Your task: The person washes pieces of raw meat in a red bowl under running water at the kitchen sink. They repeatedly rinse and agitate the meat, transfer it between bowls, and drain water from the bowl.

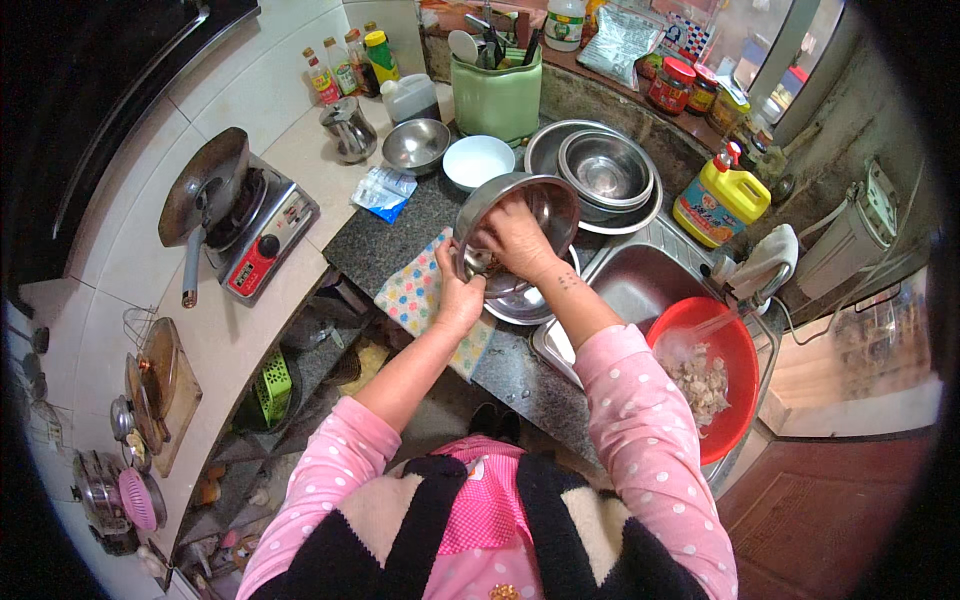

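Observation:
My left hand (459,296) grips the near left rim of a stainless steel mixing bowl (556,196), which is tilted above the granite counter. Inside that bowl is my right hand (517,236), its fingers mostly hidden, so I cannot tell whether they hold anything. Some small brownish matter shows near the bowl's low side. Underneath stands another steel bowl (521,309), partly covered. A spotted cloth (416,281) lies on the counter by my left hand. To the right, a red plastic basin (739,424) with pale food pieces (699,384) sits at the sink under running water.
Steel basins (544,150) are nested behind the bowl, beside a white bowl (478,161) and a small steel bowl (416,142). A yellow detergent jug (720,195) stands behind the sink (637,262). On the left, a wok (206,187) tilts on a portable gas stove (259,266).

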Tool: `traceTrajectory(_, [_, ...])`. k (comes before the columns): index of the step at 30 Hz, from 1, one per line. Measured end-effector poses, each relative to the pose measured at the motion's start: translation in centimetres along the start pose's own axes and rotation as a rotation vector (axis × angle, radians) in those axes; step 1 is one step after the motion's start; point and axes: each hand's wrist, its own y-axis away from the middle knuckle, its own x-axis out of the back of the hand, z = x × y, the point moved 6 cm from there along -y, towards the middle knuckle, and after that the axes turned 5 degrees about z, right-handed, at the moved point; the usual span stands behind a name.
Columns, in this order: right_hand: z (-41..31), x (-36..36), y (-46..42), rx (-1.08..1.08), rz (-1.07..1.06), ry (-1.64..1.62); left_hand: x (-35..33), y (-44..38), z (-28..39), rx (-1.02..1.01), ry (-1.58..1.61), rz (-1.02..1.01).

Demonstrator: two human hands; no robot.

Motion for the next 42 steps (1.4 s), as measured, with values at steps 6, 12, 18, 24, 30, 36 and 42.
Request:
traceTrajectory(6, [0.5, -3.5, 4.0, 0.164, -0.285, 0.048, 0.5, -2.0, -1.7, -0.029, 0.085, -0.065])
traceTrajectory(12, [0.8, 2.8, 1.6, 0.075, 0.098, 0.185, 0.7, -1.5, -0.1, 0.130, 0.105, -0.067])
traceTrajectory(18, [3.5, -0.9, 3.3, -0.040, -0.091, 0.048, 0.3, -1.9, -0.6, 0.014, 0.099, -0.049])
traceTrajectory(24, [2.6, -0.7, 6.0, -0.004, -0.171, 0.061, -0.1, -2.8, -0.9, -0.047, 0.069, -0.154])
traceTrajectory(30, [1.7, 1.0, 5.5, -0.048, -0.166, 0.026, 0.0, -2.9, -0.3, -0.163, -0.032, -0.097])
traceTrajectory(36, [1.8, -2.5, 4.0, -0.048, -0.171, -0.005, -0.5, -2.6, -0.8, -0.206, 0.078, -0.111])
traceTrajectory(42, [3.3, -1.0, 6.3, -0.106, -0.331, 0.032, 0.5, -2.9, -0.4, -0.219, 0.008, -0.096])
